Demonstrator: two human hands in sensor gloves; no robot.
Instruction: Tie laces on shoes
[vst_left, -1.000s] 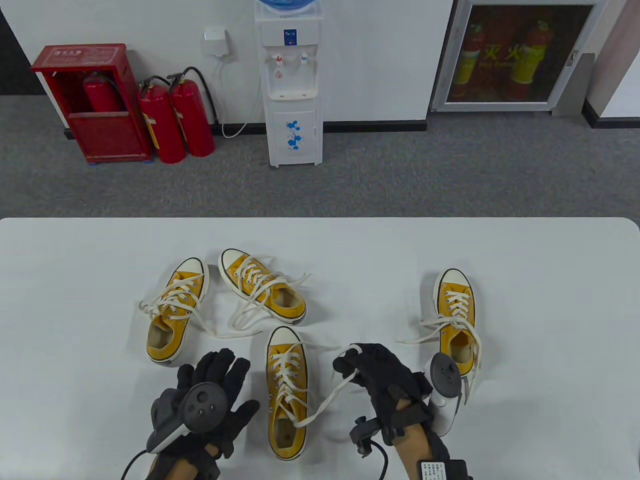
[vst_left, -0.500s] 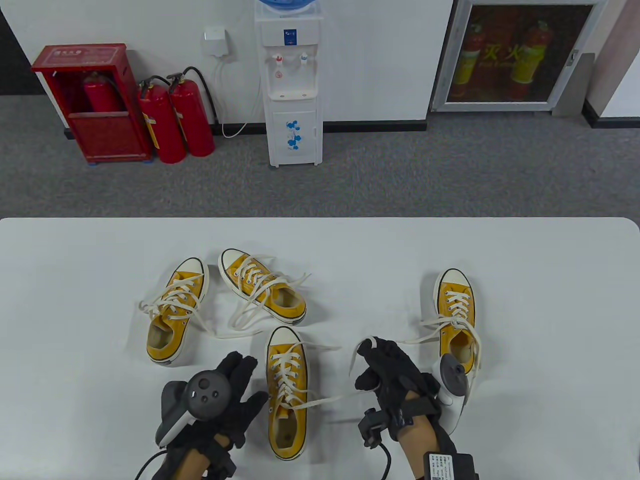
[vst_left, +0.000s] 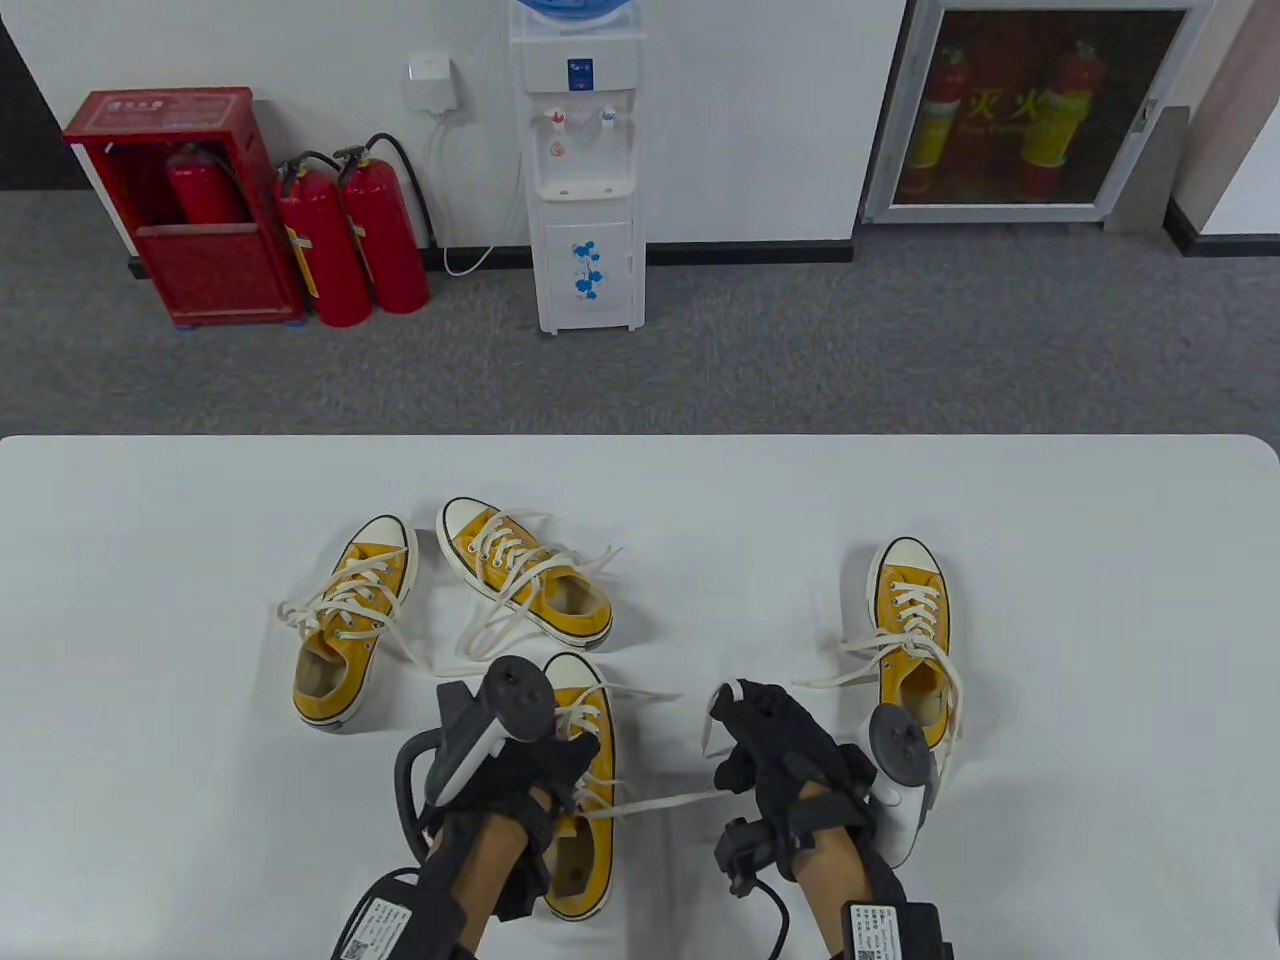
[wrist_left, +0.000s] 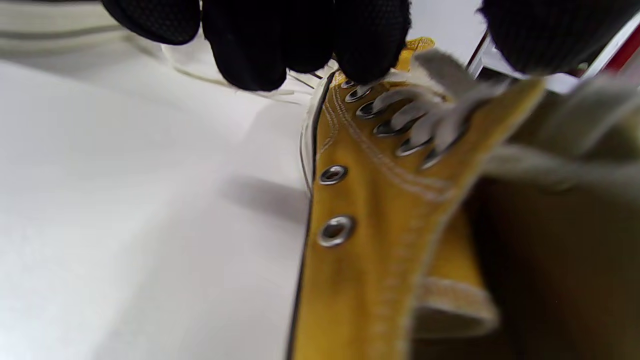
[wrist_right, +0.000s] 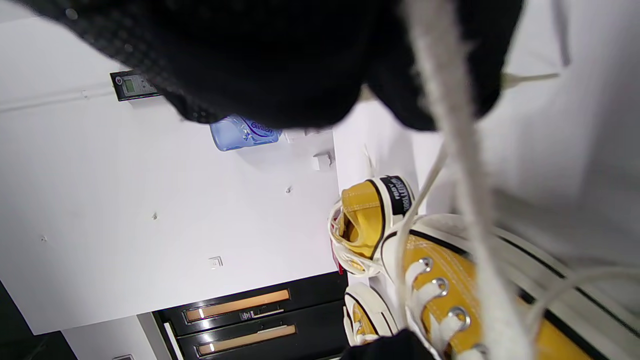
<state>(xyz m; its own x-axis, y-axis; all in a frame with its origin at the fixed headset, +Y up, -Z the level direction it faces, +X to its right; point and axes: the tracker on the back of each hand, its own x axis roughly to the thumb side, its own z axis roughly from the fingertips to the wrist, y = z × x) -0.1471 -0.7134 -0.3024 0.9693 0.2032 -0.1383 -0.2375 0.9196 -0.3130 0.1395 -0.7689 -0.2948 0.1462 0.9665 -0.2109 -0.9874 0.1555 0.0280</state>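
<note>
Yellow sneaker sits nearest the table's front edge, toe pointing away, laces untied. Left hand rests over its lacing (fingers curled, grip unclear). Right hand, just right, pinches one white lace pulled taut. Three more sneakers lie around.

A white rectangular table with rounded corners fills the near half of the table view, and grey carpet floor lies beyond it. Against the white wall stands a white water dispenser topped by a blue bottle. To its left, two red fire extinguishers stand beside a red metal extinguisher cabinet. At the right, a grey-framed glass cabinet holds more extinguishers.
</note>
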